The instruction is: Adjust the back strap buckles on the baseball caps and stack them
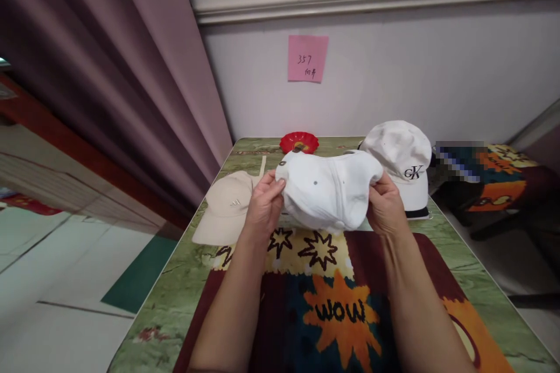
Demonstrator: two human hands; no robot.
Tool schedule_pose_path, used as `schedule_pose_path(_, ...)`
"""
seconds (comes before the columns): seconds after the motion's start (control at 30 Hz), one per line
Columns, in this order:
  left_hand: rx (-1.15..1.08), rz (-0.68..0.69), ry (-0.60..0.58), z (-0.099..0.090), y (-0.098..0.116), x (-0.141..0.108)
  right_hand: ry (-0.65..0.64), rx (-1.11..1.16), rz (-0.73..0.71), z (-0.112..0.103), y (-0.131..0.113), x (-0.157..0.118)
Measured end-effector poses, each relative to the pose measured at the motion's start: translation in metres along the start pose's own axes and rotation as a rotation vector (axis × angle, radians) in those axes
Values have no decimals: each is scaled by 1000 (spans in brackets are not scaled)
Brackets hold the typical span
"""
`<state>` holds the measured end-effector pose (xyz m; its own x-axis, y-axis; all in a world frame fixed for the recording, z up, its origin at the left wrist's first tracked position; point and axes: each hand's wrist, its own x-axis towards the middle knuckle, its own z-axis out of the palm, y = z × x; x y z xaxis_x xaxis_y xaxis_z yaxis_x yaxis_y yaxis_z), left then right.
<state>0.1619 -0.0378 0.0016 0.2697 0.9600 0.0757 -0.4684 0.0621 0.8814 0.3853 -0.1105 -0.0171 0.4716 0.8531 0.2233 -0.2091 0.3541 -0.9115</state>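
Note:
Between my two hands a white baseball cap (pixel 326 192) is held up over the table, its crown facing me and tipped downward. My left hand (pixel 266 201) pinches its left edge, thumb on top, near a small dark fitting. On the opposite edge my right hand (pixel 387 204) grips the cloth, its fingertips partly hidden by the cap. A beige cap (pixel 230 201) with a small emblem lies to the left, close to my left hand. Behind my right hand rests another white cap (pixel 398 151) with black "CK" lettering on its front.
A red scalloped dish (pixel 299 142) with something small in it stands at the table's back edge. A patterned mat (pixel 301 332) covers the near part of the green table (pixel 153 309). A purple curtain (pixel 161 70) hangs at left; a patterned stool (pixel 503 180) is at right.

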Motion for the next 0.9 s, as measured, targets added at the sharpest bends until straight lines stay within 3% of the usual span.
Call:
schedule_pose_path(0.1,132,194,-3,-2,9,-5,58,-100,-106,-1,5,2)
schedule_pose_path(0.17,243,244,-12,-7,8,-3,44,-204,-134,-4,7,3)
schedule_pose_path(0.4,718,84,-213,-29,-16,10,-374,-416,121,-12,-6,-1)
schedule_pose_path(0.57,890,113,-273,-30,-20,8,-521,-526,199,-4,-8,-6)
schedule_pose_path(0.7,960,134,-305,-21,-9,2,-532,-539,256,3,2,-10)
schedule_pose_path(0.9,928,281,-374,5,4,-10,-445,-275,275,17,-2,-15)
